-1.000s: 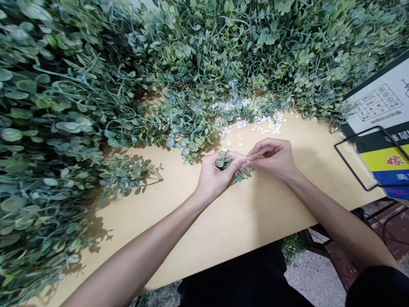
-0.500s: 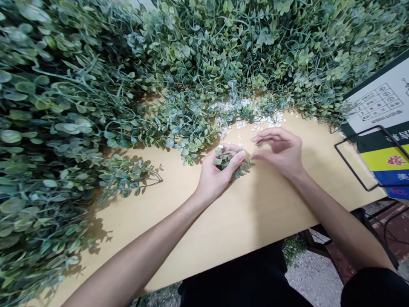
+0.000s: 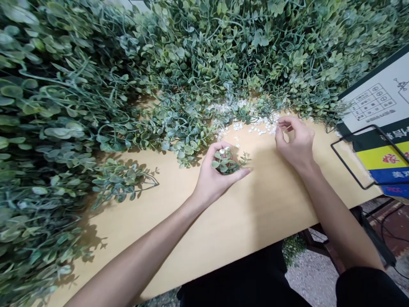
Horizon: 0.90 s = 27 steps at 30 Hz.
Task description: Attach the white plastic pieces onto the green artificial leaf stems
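My left hand (image 3: 211,181) curls around a small artificial leaf sprig (image 3: 224,163) with green leaves and small white bits on its upper side. The thumb is stretched out below the sprig, and the fingers lie behind it, partly hidden. To the right, my right hand (image 3: 298,143) is pinched, thumb against forefinger, beside the scattered small white pieces (image 3: 237,126). Whatever lies between those fingertips is too small to make out. A white star-shaped piece (image 3: 237,138) rests on the table just above my left hand.
Dense artificial greenery (image 3: 191,51) piles up along the back and left of the table (image 3: 204,238). A loose leafy branch (image 3: 123,181) lies at the left. On the right stand a printed box (image 3: 383,140) and a black wire frame (image 3: 347,164).
My right hand has moved right and away from the sprig, and its fingers have closed into a pinch. My left thumb has lifted off the sprig's leaves and now points right.
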{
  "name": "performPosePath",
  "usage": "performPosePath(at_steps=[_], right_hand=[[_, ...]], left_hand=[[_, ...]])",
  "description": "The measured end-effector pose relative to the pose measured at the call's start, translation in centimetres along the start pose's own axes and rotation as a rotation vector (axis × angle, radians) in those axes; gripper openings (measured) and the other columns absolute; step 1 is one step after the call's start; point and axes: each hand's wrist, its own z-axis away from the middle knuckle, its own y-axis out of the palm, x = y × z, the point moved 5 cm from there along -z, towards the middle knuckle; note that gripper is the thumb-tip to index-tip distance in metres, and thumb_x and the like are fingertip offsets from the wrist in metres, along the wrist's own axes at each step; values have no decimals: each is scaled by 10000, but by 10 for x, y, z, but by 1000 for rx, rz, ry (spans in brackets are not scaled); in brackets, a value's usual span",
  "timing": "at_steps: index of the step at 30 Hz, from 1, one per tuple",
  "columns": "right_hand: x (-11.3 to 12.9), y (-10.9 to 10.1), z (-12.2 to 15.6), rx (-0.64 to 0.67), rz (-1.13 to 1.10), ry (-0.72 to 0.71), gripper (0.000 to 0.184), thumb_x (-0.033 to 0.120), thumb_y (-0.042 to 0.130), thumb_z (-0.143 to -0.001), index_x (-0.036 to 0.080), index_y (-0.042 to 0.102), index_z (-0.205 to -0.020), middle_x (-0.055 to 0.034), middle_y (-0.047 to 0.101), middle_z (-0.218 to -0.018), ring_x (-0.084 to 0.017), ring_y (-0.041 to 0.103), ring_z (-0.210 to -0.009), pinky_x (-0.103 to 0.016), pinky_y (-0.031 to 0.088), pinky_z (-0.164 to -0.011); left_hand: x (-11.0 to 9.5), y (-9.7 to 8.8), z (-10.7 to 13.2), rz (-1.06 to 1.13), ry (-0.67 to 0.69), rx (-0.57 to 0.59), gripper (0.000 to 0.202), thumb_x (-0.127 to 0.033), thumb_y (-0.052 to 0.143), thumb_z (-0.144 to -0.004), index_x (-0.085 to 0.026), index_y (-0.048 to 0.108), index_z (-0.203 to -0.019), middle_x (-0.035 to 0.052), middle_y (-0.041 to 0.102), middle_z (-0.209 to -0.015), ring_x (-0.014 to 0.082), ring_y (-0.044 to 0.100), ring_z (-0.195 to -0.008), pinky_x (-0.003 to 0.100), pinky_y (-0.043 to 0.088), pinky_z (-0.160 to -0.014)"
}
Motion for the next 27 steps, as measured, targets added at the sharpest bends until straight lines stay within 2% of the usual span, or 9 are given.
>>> performPosePath(at_steps=[4, 7, 12, 17, 20, 23, 25, 27], right_hand=[[-9, -7, -3, 11, 42, 5, 275, 130, 648, -817, 212, 695, -1075, -58, 756, -923, -228, 701, -817, -406, 597, -849], [-11, -5, -2, 67, 78, 7, 251, 135, 669, -796, 218, 701, -1032, -44, 750, -863, -232, 698, -806, -404, 591, -851], [-10, 4, 2, 153, 69, -10, 199, 158, 665, -832, 216, 709, -1018, -57, 766, -902, -237, 720, -828, -400, 600, -836], [-9, -1, 1, 63, 35, 41, 184, 180, 637, -886, 217, 706, -1052, -47, 762, -891, -203, 714, -761, -351, 601, -792], [-9, -3, 0, 37, 1, 66, 177, 198, 630, -899, 217, 705, -1058, -46, 763, -909, -193, 712, -754, -331, 602, -773], [-8, 1, 0, 96, -16, 55, 175, 200, 621, -907, 210, 705, -1061, -45, 759, -888, -189, 723, -765, -324, 603, -785], [-7, 3, 1, 128, -11, 40, 173, 193, 610, -913, 209, 708, -1055, -48, 764, -887, -196, 734, -788, -333, 605, -807], [-6, 4, 2, 131, -13, 40, 186, 183, 601, -913, 216, 710, -1060, -50, 774, -907, -202, 745, -814, -340, 608, -820]], left_hand=[[-1, 1, 0, 32, -47, 1, 423, -315, 948, -676, -200, 635, -935, 21, 707, -909, 162, 665, -804, 299, 549, -779], [-1, 3, 0, 73, -78, 9, 332, -356, 912, -736, -190, 658, -871, 43, 745, -906, 185, 704, -834, 320, 577, -800], [-1, 5, -1, 145, -97, 6, 331, -371, 888, -778, -198, 612, -836, 39, 752, -925, 172, 721, -827, 319, 600, -806], [-3, 6, -3, 241, -96, 5, 371, -425, 886, -766, -195, 606, -846, 22, 718, -877, 173, 728, -793, 341, 627, -798], [-5, 5, -3, 193, -89, 2, 393, -370, 944, -683, -187, 634, -840, 46, 750, -906, 200, 741, -856, 360, 625, -852], [-3, 7, -1, 217, -136, 25, 491, -278, 1006, -550, -184, 640, -863, 66, 778, -949, 223, 753, -862, 399, 637, -867], [0, 8, 0, 224, -162, 29, 460, -272, 998, -578, -179, 656, -872, 66, 778, -964, 216, 754, -870, 404, 636, -898], [2, 8, 1, 201, -157, 18, 365, -300, 960, -667, -175, 683, -869, 62, 772, -974, 208, 751, -908, 392, 627, -938]])
